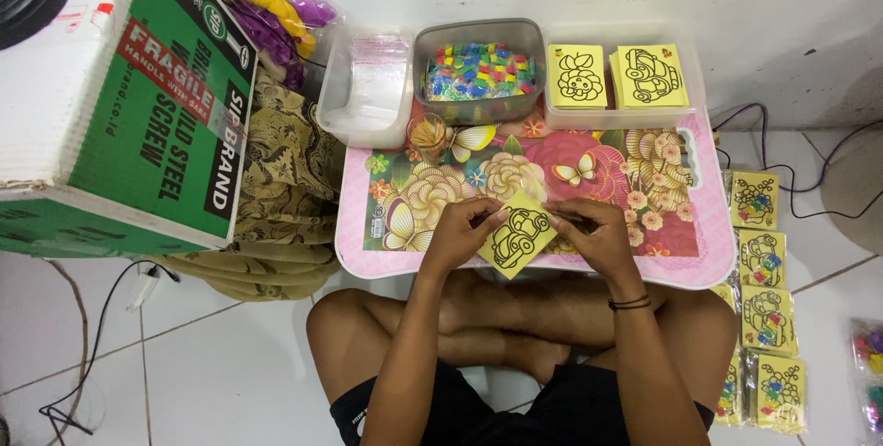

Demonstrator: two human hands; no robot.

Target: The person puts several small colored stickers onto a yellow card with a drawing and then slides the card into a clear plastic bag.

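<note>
A small yellow square card [518, 234] printed with a black outline of a car is held just above the near edge of a low pink table [713, 262] with a flowered top. The card sits turned like a diamond, one corner pointing away from the seated person and one toward their crossed legs; being square, it has no clear long axis. The left hand [460, 230] pinches the card's left corner, fingers closed on it. The right hand [593, 230] meets the card's upper right edge, fingertips drawn together there, though whether they grip the card or a thin film on it cannot be told. Both hands are equally near, one on each side.

Beyond the card, at the table's far edge, stand a clear tub of small coloured packets [478, 69], a tray holding two stacks of yellow cards [614, 76], and a pile of clear plastic bags [372, 87]. Right of the table, packed yellow cards [763, 303] lie on the tiled floor. Left of it rests a green and white cardboard box [138, 115].
</note>
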